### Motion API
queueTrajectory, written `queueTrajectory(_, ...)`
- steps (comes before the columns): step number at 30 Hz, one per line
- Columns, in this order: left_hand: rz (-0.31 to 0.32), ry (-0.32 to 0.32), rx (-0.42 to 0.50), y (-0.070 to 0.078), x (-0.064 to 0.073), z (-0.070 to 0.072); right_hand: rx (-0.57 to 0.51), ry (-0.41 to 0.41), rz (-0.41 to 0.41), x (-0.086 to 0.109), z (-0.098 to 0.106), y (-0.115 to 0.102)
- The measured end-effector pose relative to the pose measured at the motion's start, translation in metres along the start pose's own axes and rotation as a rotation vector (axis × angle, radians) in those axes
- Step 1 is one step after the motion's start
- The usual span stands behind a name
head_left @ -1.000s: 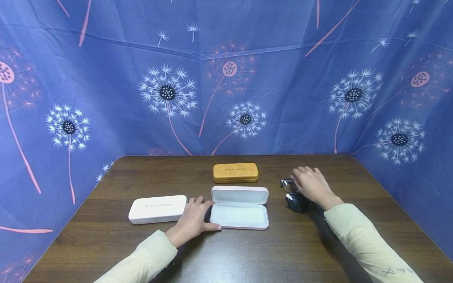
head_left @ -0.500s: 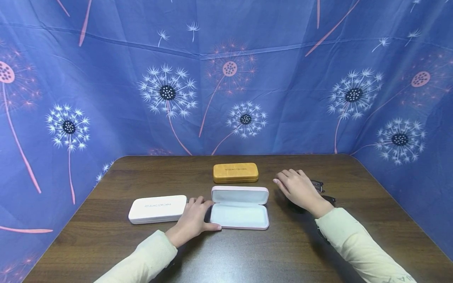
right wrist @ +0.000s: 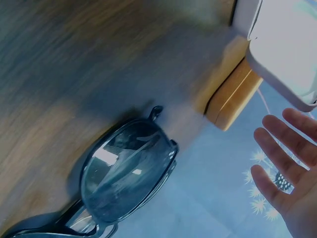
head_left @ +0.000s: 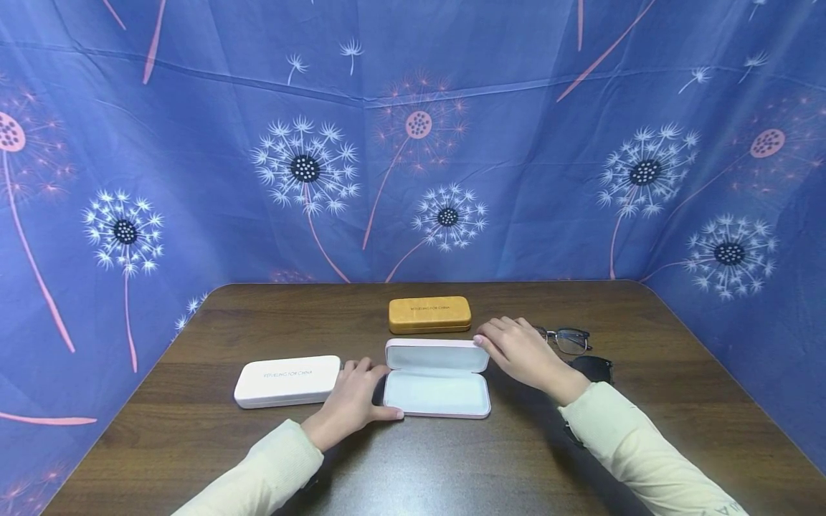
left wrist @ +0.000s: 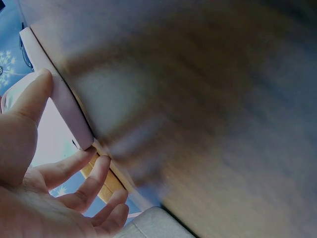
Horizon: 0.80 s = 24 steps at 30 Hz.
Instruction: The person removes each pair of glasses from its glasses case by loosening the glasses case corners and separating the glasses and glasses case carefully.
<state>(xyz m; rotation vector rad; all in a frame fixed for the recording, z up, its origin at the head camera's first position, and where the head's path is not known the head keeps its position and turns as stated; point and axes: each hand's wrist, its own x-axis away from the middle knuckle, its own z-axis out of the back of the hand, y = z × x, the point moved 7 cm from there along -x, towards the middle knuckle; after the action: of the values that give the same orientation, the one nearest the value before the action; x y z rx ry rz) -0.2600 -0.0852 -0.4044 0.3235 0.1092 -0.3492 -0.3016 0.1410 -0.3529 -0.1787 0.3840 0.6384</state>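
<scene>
A pink glasses case [head_left: 437, 394] lies with its lid raised and its pale lining showing. My left hand [head_left: 353, 405] holds the case's left end, thumb at the front corner and index finger at the rear one; the left wrist view shows that thumb [left wrist: 37, 96] on the case's edge. By the right edge of the raised lid is my right hand [head_left: 525, 351], its fingers [right wrist: 277, 153] extended with nothing in them. Whether a fingertip touches the lid I cannot tell. Behind that hand lie clear eyeglasses [head_left: 573, 341] and dark sunglasses [head_left: 594, 368], both partly hidden.
A closed white glasses case [head_left: 287, 382] lies left of my left hand. Behind the pink case sits a closed yellow glasses case [head_left: 429, 315]. The brown wooden table [head_left: 413, 473] ends at a blue dandelion-patterned curtain [head_left: 516, 236].
My right hand has moved left, away from the eyeglasses and sunglasses, to the right side of the raised lid. Both pairs now lie further right than a second ago. The left hand stays put.
</scene>
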Motion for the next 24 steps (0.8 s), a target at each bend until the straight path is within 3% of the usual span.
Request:
queueTrajectory(14, -0.007, 0.012, -0.004, 0.001, 0.0, 0.001, -0.058, -0.056, 0.016, -0.005, -0.006, -0.008)
queueTrajectory(24, -0.01, 0.025, -0.009, 0.001, 0.001, 0.002, -0.317, -0.179, -0.054, -0.008, -0.015, -0.002)
